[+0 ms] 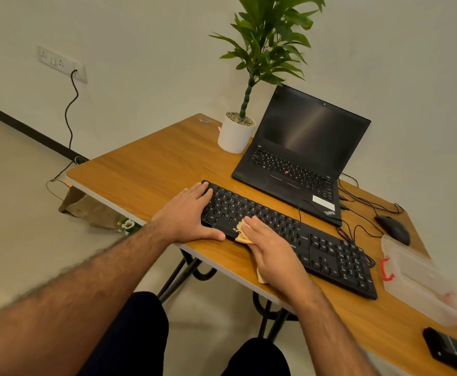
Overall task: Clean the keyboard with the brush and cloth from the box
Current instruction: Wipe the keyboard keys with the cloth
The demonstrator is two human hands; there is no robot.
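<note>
Right hand point(272, 251) at 5 o'clock of keyboard point(289, 234), fingers flat, pressing soft, limp cloth point(242, 234) onto keys. Left hand point(192, 215) at 9 o'clock, splayed, steadying light, likely slidable board on tabletop point(146, 169). Box point(417, 278) at 3 o'clock.

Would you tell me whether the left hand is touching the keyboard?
Touching: the head view shows the left hand lying flat on the keyboard's left end.

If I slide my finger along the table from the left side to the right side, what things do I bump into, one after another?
Left hand resting on the keyboard's end → right hand pressing the cloth on the keyboard → mouse → clear plastic box.
</note>
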